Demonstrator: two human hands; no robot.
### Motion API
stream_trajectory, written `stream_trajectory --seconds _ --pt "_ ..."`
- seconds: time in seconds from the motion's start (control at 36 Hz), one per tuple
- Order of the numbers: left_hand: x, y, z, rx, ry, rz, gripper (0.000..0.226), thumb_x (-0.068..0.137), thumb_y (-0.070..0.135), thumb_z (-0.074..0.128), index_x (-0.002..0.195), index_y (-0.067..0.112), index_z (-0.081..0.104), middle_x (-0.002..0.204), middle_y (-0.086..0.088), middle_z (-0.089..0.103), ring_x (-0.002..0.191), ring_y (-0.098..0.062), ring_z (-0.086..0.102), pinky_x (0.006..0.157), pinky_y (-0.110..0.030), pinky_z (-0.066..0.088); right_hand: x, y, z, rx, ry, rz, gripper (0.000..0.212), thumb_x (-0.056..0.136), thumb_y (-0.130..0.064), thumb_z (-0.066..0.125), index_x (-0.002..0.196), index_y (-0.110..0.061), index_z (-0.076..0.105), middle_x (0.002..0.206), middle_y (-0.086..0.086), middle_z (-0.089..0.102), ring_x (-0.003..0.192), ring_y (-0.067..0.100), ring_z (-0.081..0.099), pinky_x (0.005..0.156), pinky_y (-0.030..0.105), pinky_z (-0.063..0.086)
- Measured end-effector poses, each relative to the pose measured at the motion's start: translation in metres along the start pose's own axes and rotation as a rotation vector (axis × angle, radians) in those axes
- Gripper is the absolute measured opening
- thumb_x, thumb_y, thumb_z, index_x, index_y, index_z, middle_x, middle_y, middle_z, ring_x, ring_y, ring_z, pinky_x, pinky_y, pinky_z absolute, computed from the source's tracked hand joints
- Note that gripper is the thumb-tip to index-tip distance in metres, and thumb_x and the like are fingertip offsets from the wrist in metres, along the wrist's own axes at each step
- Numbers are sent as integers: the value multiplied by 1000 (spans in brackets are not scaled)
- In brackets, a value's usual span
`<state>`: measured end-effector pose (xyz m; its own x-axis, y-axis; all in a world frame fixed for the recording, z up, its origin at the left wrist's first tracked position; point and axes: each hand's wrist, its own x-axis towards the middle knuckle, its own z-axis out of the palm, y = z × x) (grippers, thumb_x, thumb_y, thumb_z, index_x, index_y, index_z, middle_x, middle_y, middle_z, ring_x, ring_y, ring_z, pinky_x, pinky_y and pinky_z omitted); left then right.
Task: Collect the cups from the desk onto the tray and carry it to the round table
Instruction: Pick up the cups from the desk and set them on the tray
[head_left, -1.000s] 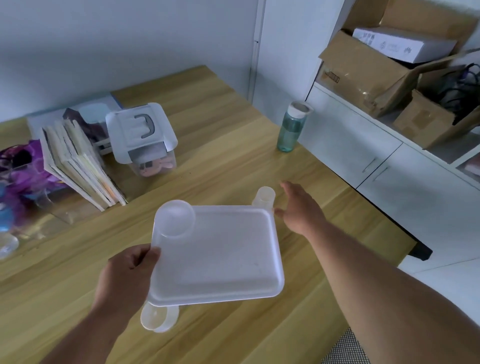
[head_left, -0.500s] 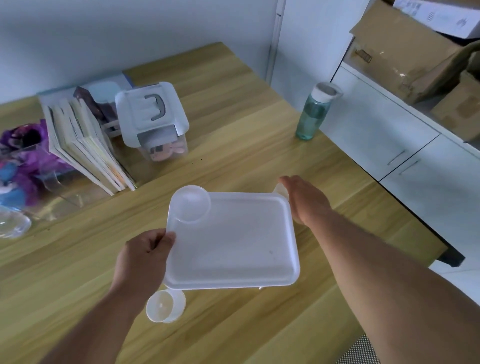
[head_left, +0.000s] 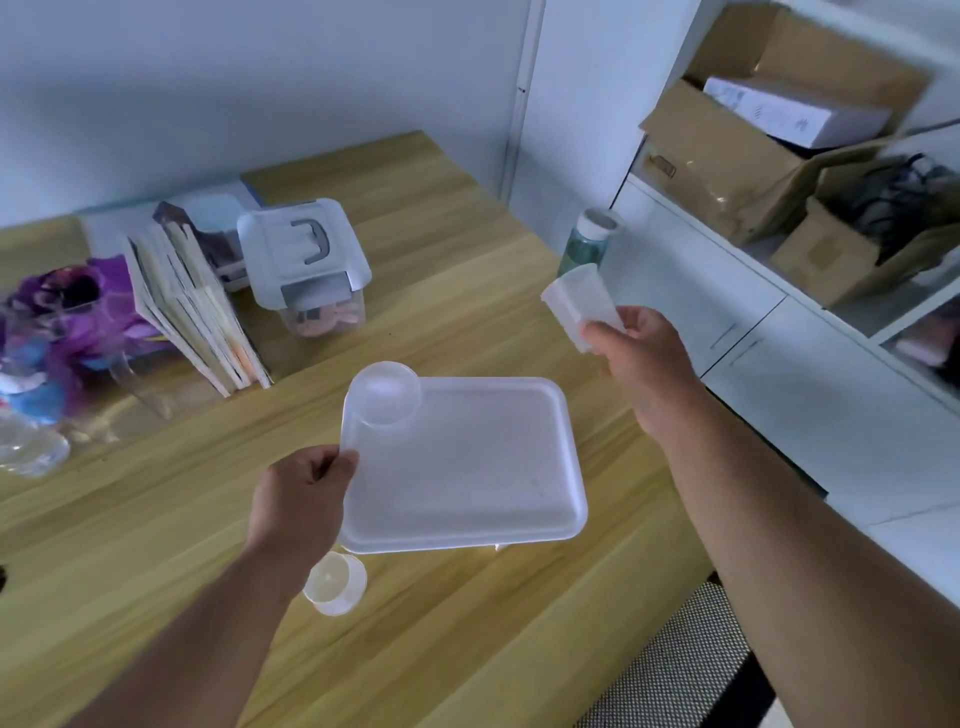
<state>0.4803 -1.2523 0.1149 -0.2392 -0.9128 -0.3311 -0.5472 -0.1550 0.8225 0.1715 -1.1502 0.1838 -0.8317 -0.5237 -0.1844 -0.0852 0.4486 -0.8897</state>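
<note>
My left hand (head_left: 301, 499) grips the left edge of a white translucent tray (head_left: 467, 478) and holds it above the wooden desk (head_left: 467, 291). One clear plastic cup (head_left: 384, 392) stands in the tray's far left corner. My right hand (head_left: 636, 353) is lifted to the right of the tray and holds a second clear cup (head_left: 579, 299), tilted, in the air. A third clear cup (head_left: 335, 582) stands on the desk just below the tray's near left corner, beside my left wrist.
Upright books (head_left: 192, 306), a lidded plastic box (head_left: 306, 265) and purple flowers (head_left: 67, 312) sit at the desk's back left. A green water bottle (head_left: 587, 244) stands near the desk's right edge. White cabinets (head_left: 779, 364) with cardboard boxes (head_left: 727, 156) are on the right.
My right hand closed on the cup beside the tray's far right corner and lifted it up and to the right. My left hand kept hold of the tray.
</note>
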Motion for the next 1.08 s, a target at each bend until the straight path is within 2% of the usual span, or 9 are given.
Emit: stream_trajectory --seconds 0.08,0.25,0.36,0.44,0.53,0.67,0.86,1.0,1.08 --pt "-6 0 -6 -5 1 -2 24 102 30 64 90 19 82 90 -11 79 91 -39 71 74 -41 56 -29 -7 -1 97 -114 13 58 59 -40 81 110 -15 71 97 4 79 79 20 73 76 38 58" --pt "-25 3 -23 -13 -3 20 27 102 30 65 81 23 79 79 -4 76 72 -29 64 64 -34 47 -88 -5 9 -76 -228 0 60 72 -24 87 125 -21 60 116 -4 73 103 13 71 87 36 59" --pt "-36 3 -35 -4 4 46 28 102 31 64 82 21 79 83 -10 78 75 -34 66 62 -34 46 -118 0 24 -308 -200 -79 69 72 -41 90 128 -23 55 120 -9 67 110 12 64 91 34 53" --pt "-43 4 -40 7 9 58 27 103 30 63 84 21 79 75 -4 74 64 -22 60 55 -29 41 -133 4 34 -483 -155 -139 67 70 -54 84 123 -25 54 112 -10 58 113 17 59 91 36 51" --pt "-50 4 -46 4 -4 59 25 104 30 63 89 22 80 76 2 74 64 -16 61 53 -27 40 -145 5 42 -590 -124 -191 63 70 -57 81 118 -25 55 102 -12 53 114 20 53 94 37 49" --pt "-54 -3 -56 -13 -4 77 24 103 31 64 87 25 80 81 -1 77 73 -25 67 60 -32 48 -155 7 54 -636 -77 -241 76 69 -60 81 128 -20 56 126 -4 63 122 24 52 103 37 45" --pt "-44 -13 -73 -38 33 88 25 102 29 65 79 35 73 85 -1 78 81 -31 71 71 -39 56 -159 2 45 -619 -132 -282 96 70 -64 81 149 -26 44 135 -10 56 132 17 43 113 35 38" --pt "-29 -22 -93 -50 99 81 23 102 28 65 81 35 73 84 3 76 83 -33 70 69 -35 51 -153 0 26 -419 -128 -258 85 74 -72 67 144 -26 52 136 -11 59 131 11 51 109 40 45" --pt "-19 -29 -105 -50 142 63 16 102 29 66 97 24 80 88 -2 76 84 -33 69 73 -38 52 -142 10 22 -322 -11 -249 55 93 -56 62 136 -23 58 134 -7 64 127 13 59 104 40 48"
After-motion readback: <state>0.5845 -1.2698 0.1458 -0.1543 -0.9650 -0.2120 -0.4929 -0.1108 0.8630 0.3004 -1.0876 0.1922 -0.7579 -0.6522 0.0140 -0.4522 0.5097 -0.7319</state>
